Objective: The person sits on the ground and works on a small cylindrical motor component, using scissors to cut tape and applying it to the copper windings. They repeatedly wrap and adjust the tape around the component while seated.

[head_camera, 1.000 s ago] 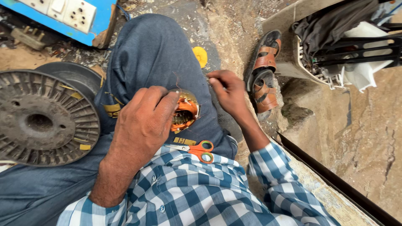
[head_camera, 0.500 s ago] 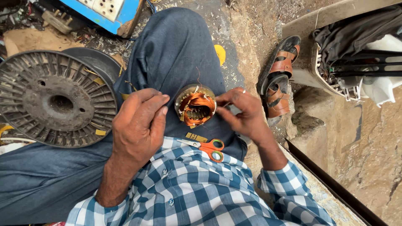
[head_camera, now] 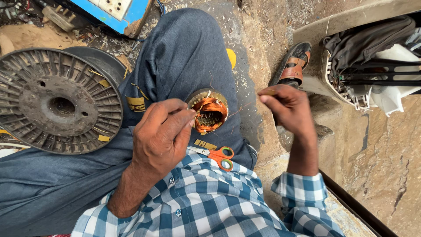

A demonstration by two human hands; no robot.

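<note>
A round motor stator (head_camera: 209, 112) wound with copper wire rests on my lap, on the blue trouser leg. My left hand (head_camera: 161, 134) holds its left rim, fingers pinched at the winding. My right hand (head_camera: 285, 105) is raised to the right of the stator, fingertips pinched on a thin strand that runs back toward the coil; the strand is barely visible. Orange-handled scissors (head_camera: 219, 156) lie on my lap just below the stator, against my checked shirt.
A large dark ribbed metal disc (head_camera: 57, 103) lies at my left. A blue box (head_camera: 116, 12) sits on the ground at top left. A brown sandal (head_camera: 293, 66) and a white crate (head_camera: 351, 94) holding dark cloth stand at right on rough stone.
My right hand has lifted off the stator and pulled away to the right and up. My left hand stays on the stator's rim. The view shifted slightly.
</note>
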